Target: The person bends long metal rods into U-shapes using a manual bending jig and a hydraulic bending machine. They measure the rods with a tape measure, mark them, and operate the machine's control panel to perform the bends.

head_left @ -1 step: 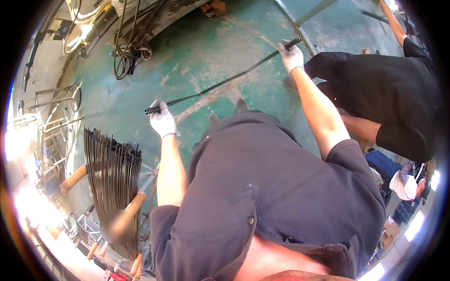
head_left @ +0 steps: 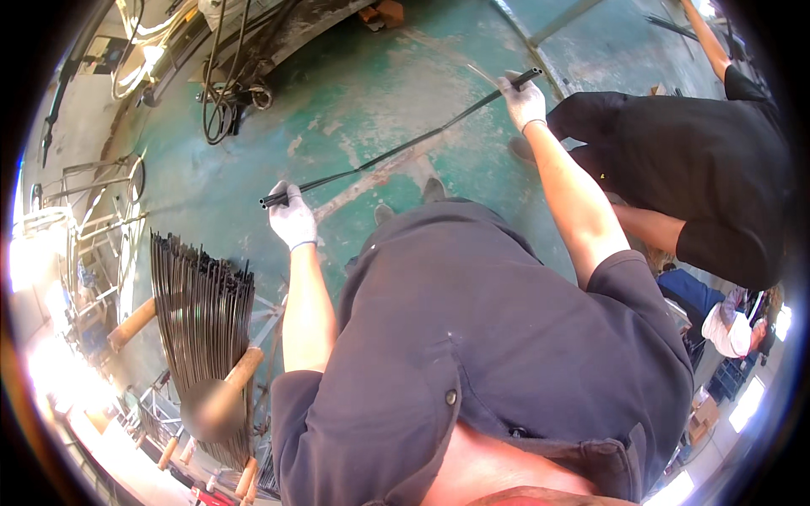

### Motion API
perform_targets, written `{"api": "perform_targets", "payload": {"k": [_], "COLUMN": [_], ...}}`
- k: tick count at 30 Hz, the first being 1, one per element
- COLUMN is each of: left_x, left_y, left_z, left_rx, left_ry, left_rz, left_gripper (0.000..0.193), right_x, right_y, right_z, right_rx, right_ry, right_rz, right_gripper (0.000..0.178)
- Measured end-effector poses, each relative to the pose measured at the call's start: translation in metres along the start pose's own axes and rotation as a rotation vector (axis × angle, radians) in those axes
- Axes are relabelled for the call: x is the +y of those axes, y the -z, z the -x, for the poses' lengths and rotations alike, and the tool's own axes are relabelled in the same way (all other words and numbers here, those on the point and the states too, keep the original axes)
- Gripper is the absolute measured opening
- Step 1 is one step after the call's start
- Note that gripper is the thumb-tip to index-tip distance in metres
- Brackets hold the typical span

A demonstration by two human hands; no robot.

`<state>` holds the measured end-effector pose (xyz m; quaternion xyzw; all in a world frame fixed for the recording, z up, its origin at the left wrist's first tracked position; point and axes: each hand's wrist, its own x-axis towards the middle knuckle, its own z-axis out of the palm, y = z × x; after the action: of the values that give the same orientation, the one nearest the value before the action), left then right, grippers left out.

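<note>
A small bundle of thin black tubes [head_left: 390,153] stretches between my hands above the floor, its right end higher in the view. Open round ends show at both tips, and slight bends run along the middle. My left hand [head_left: 293,223], in a pale glove, is closed around the tubes near their left end. Near the other end my right hand [head_left: 526,103], gloved too, grips them with its fingers wrapped round. How many tubes there are I cannot tell.
Many dark tubes [head_left: 198,312] are stacked at my left on a rack with brown padded arms [head_left: 133,324]. Machinery with hanging cables [head_left: 221,110] stands at the far left. A person in dark clothes [head_left: 683,177] is close on my right. Below lies a worn green floor [head_left: 337,101].
</note>
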<state>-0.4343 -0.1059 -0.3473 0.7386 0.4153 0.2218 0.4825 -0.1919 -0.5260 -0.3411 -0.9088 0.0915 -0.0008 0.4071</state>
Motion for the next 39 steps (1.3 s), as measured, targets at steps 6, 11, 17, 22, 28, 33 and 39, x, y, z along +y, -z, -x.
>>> {"api": "perform_targets", "payload": {"k": [6,11,17,22,28,33,39], "left_x": [0.0,0.008,0.0,0.006,0.005,0.019,0.018], "left_y": [0.007,0.006,0.015,0.025,0.031,0.029,0.023], "left_z": [0.003,0.006,0.018,0.039,0.045,0.048,0.041], "left_rx": [-0.045,-0.074,-0.066,-0.064,-0.022,-0.016,0.073], "left_ry": [-0.034,0.016,0.026,0.019,0.075,0.149,0.129], "left_rz": [-0.044,0.021,0.031,-0.091,-0.151,-0.144,-0.056], "left_gripper": [0.022,0.023,0.022,0.017,0.017,0.017,0.016], "right_x": [-0.008,-0.003,0.01,0.013,0.006,0.009,0.012], "right_y": [0.007,0.01,0.014,0.025,0.038,0.037,0.032], "right_z": [0.01,0.011,0.02,0.035,0.045,0.047,0.043], "right_rx": [-0.05,-0.075,-0.139,-0.178,-0.278,-0.242,-0.073], "right_ry": [-0.009,-0.009,0.001,0.073,0.019,0.058,0.189], "right_rz": [-0.002,0.034,0.015,0.102,-0.074,-0.17,0.003], "right_gripper": [0.046,0.047,0.047,0.042,0.033,0.023,0.017]}}
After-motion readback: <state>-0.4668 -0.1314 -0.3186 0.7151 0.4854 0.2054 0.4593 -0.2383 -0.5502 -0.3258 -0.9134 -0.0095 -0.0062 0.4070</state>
